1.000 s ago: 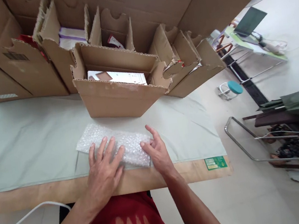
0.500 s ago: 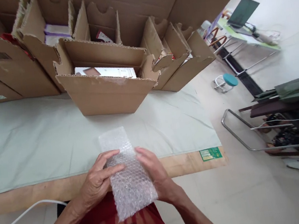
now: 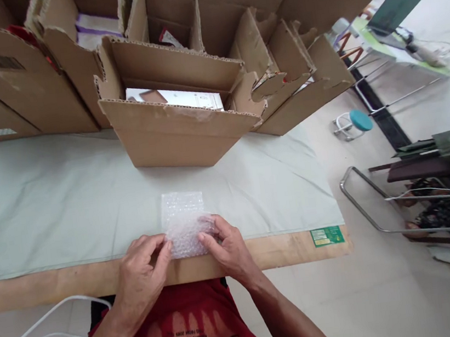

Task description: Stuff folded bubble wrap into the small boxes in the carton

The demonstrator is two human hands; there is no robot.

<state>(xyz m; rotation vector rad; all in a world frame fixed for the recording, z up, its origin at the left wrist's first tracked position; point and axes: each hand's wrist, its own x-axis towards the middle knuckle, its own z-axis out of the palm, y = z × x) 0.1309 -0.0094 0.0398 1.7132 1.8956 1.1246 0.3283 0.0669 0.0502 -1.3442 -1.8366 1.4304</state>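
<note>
A piece of clear bubble wrap (image 3: 185,223) lies at the front edge of the cloth-covered table, its near part folded back over itself. My left hand (image 3: 144,265) pinches its left side between thumb and fingertips. On the other side, my right hand (image 3: 228,248) grips the right edge, thumb on top and fingers partly behind the plastic. Beyond the wrap stands an open cardboard box (image 3: 175,136) with a white printed carton (image 3: 182,99) inside it.
Several cardboard bins (image 3: 22,79) line the back of the table, some with packets in them. A green label (image 3: 327,236) is stuck on the wooden front edge at right. A teal stool (image 3: 359,120) and a metal-framed rack (image 3: 361,195) stand on the floor to the right.
The bubble wrap, a long strip hanging toward my body before, is now folded into a shorter piece on the table edge. Both hands have closed on its sides.
</note>
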